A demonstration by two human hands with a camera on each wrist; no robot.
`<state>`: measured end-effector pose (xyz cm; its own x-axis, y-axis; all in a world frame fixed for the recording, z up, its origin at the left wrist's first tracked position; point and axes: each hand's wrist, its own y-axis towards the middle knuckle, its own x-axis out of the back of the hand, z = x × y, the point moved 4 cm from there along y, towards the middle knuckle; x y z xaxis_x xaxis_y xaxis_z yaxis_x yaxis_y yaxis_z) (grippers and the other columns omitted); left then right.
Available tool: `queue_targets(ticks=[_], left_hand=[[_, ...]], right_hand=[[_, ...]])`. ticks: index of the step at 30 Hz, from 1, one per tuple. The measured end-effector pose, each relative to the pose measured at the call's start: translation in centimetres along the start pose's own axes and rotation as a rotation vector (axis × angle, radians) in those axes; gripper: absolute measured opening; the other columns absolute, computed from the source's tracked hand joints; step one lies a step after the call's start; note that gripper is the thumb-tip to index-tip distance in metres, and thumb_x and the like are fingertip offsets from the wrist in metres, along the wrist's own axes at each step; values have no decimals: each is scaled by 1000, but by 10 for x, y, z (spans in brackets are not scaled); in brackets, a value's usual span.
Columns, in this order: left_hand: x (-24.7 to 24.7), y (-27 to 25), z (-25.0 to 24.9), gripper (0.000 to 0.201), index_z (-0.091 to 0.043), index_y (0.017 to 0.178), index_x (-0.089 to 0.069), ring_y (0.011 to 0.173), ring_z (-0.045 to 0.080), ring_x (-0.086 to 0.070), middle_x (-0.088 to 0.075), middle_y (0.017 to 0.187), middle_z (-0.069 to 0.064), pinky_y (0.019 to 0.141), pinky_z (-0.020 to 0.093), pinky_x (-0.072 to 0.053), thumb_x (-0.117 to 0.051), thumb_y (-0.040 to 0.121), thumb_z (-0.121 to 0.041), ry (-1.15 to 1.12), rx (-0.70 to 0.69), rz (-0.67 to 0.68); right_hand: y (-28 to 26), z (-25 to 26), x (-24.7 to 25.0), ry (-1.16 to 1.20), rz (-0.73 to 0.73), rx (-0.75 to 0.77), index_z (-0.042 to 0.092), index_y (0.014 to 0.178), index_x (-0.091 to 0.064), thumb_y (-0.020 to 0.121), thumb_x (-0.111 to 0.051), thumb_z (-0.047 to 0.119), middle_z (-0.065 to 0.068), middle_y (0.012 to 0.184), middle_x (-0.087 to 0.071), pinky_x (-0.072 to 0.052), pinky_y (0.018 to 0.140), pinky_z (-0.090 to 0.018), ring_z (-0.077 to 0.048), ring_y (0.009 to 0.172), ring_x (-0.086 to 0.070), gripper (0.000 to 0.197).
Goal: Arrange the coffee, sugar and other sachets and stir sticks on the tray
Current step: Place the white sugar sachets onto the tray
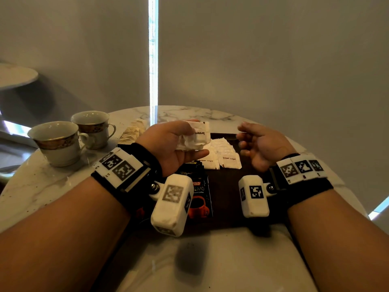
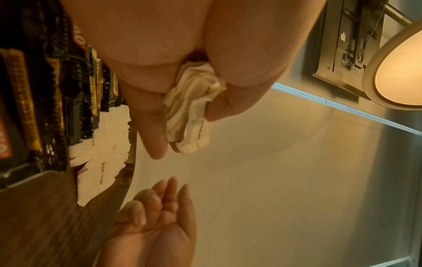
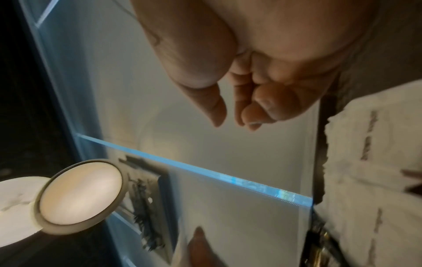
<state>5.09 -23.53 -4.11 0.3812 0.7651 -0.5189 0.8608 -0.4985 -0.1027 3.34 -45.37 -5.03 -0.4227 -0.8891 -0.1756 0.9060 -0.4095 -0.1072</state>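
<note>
Left hand (image 1: 168,144) raised palm-up over the far side of the tray (image 1: 229,186), thumb and curled fingers bunched round a wad of white brown-sugar sachets (image 1: 194,137); edges of that wad splayed and crumpled in the left wrist view. Right hand (image 1: 260,144) just beside it, palm turned inward, fingers loosely curled, holding nothing. More brown-sugar sachets (image 1: 223,154) fanned flat on the dark wooden tray, overlapping; black coffee sachets (image 1: 200,194) nearer the body, glossy, with serrated ends. Likely very light, thin and floppy, the paper ones easily creased or torn, the grains inside shifting; the foil ones probably slicker and apt to slide over each other. Best taken by a short edge or pinched flat across the middle, a few at a time, then squared against the tray. Pale tea bags (image 1: 134,130) off the tray on the marble table (image 1: 52,186), soft and puffy. Two gold-banded cups (image 1: 73,135) to the left, hard, glazed, breakable. No stir sticks to be made out.
</note>
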Motion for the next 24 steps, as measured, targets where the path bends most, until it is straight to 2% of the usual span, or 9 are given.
queue_targets(ticks=[5, 8, 11, 13, 15, 18, 19, 21, 24], left_hand=[[0, 1, 0, 36, 3, 127, -57, 96, 34, -70, -65, 126, 25, 61, 34, -60, -57, 92, 1, 43, -29, 2], [0, 1, -2, 22, -4, 112, -61, 82, 27, -71, -68, 113, 20, 58, 31, -58, -62, 91, -2, 68, -69, -4], [1, 2, -3, 12, -11, 99, -60, 75, 23, -72, -70, 107, 18, 57, 30, -57, -66, 90, -4, 101, -88, -24], [2, 2, -3, 11, -12, 95, -60, 76, 24, -71, -72, 108, 19, 56, 29, -56, -67, 90, -5, 108, -91, -38], [3, 2, -2, 13, -10, 101, -61, 75, 24, -70, -71, 110, 19, 55, 28, -55, -68, 90, -7, 113, -83, -36], [2, 1, -1, 37, -2, 124, -60, 68, 20, -68, -71, 103, 15, 53, 27, -54, -67, 92, -18, 120, -57, -29], [1, 0, -1, 40, -2, 127, -60, 65, 19, -67, -72, 99, 13, 52, 25, -53, -66, 93, -21, 114, -44, -24], [-1, -1, -1, 40, -4, 125, -61, 57, 15, -62, -72, 95, 12, 49, 21, -47, -66, 93, -26, 90, -21, -23], [-1, -2, -2, 34, -7, 117, -64, 50, 14, -58, -74, 88, 12, 47, 20, -41, -69, 90, -27, 77, -13, -61]], right_hand=[[-36, 5, -38, -26, 305, 32, 8, 102, -60, 78, -73, 32, -4, 74, -59, -35, 45, -21, -11, 56, -51, 37], [-45, 0, -51, -63, 373, 48, 8, 97, -60, 74, -77, 25, -5, 73, -61, -37, 46, -22, -13, 56, -51, 34], [-47, -3, -55, -101, 368, 61, 5, 101, -61, 70, -78, 20, -5, 73, -64, -37, 46, -24, -14, 56, -52, 38], [-48, -3, -55, -124, 347, 74, 5, 99, -62, 76, -73, 14, -5, 73, -66, -37, 48, -25, -14, 56, -53, 27], [-48, -2, -54, -134, 315, 87, 5, 97, -60, 85, -69, 7, -5, 72, -66, -36, 48, -26, -15, 55, -53, 15], [-48, 1, -53, -110, 303, 93, 7, 95, -58, 88, -65, 5, -6, 73, -67, -37, 49, -27, -15, 55, -55, 11], [-48, 2, -52, -94, 305, 94, 7, 93, -57, 88, -64, 5, -7, 75, -67, -38, 48, -27, -15, 55, -57, 8], [-47, 4, -51, -51, 298, 101, 7, 92, -57, 89, -61, 5, -11, 81, -67, -40, 48, -26, -16, 57, -59, 6], [-45, 7, -48, 21, 250, 130, 3, 104, -56, 91, -58, 6, -18, 94, -68, -45, 48, -26, -19, 63, -64, 13]])
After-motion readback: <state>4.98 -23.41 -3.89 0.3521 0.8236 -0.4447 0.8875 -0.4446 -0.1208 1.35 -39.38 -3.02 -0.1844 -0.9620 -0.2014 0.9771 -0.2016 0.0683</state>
